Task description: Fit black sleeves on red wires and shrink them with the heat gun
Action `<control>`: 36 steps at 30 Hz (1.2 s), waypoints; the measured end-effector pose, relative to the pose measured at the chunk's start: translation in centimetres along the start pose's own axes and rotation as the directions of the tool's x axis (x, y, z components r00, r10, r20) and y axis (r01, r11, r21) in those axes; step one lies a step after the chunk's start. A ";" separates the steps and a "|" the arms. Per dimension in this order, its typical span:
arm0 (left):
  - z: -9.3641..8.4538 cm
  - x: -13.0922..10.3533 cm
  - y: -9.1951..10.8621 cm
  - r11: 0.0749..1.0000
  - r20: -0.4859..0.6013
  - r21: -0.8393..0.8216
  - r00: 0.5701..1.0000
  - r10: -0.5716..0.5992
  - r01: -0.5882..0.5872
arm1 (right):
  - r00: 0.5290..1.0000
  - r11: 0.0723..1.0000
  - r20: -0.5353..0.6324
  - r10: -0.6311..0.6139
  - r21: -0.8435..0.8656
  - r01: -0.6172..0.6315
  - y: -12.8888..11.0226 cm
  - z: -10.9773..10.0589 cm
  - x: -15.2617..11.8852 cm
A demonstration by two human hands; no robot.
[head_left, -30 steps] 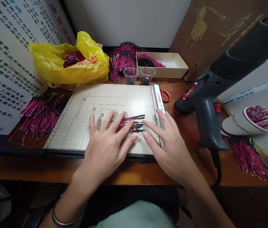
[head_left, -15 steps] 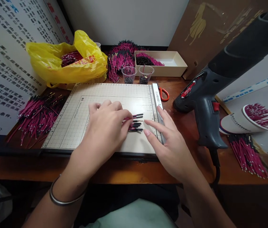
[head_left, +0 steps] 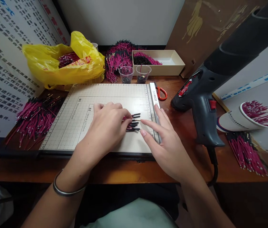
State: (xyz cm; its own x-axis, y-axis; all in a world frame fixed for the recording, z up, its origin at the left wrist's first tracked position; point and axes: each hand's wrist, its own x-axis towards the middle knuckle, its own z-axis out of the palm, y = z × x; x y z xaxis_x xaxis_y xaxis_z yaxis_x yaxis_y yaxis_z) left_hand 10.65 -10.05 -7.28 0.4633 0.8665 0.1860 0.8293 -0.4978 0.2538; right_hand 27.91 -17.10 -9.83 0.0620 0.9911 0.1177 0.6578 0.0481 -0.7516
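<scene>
On the gridded bed of a paper trimmer, a small bunch of magenta-and-black wires is lying partly under the left hand. That hand is arching over the bunch, thumb and forefinger sitting close together on it; its fingertips are partly hiding, so I cannot tell whether they are gripping any wire. The right hand is facing the dark ends, its thumb and forefinger standing apart, the forefinger tip sitting at one bare metal end. Right of the trimmer, a red-handled tool and a heat gun are sitting on the wooden table; behind it, a yellow plastic bag and two clear cups are standing.
</scene>
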 end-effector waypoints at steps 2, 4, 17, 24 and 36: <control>0.1 -0.1 0.0 1.000 0.004 -0.014 1.000 -0.013 0.013 | 1.000 1.000 0.000 -0.001 0.003 0.001 0.0 0.0 0.0; 0.2 -0.1 0.0 0.999 0.014 -0.028 0.999 -0.028 0.029 | 1.000 1.000 0.004 0.001 0.013 -0.001 0.0 0.0 0.0; 0.0 0.1 0.2 0.989 0.060 -0.103 0.993 -0.099 0.105 | 1.000 0.993 -0.004 0.021 0.115 -0.021 0.0 -0.3 0.1; -0.2 0.1 0.1 0.976 0.083 -0.193 0.993 -0.081 0.096 | 0.981 0.985 -0.188 -0.045 0.155 0.075 0.1 0.1 0.2; -0.4 -0.4 -0.4 0.909 0.081 -0.416 0.996 0.024 0.012 | 0.942 0.982 -0.334 -0.042 0.158 0.100 0.2 0.5 0.3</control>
State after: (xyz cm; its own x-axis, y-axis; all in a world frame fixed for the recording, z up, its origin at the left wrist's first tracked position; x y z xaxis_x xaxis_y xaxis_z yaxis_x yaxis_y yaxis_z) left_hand 10.01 -10.26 -7.07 0.5066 0.8545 0.1148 0.6297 -0.4577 0.6276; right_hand 27.70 -16.72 -10.25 0.2814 0.8899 0.3590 0.5341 0.1656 -0.8290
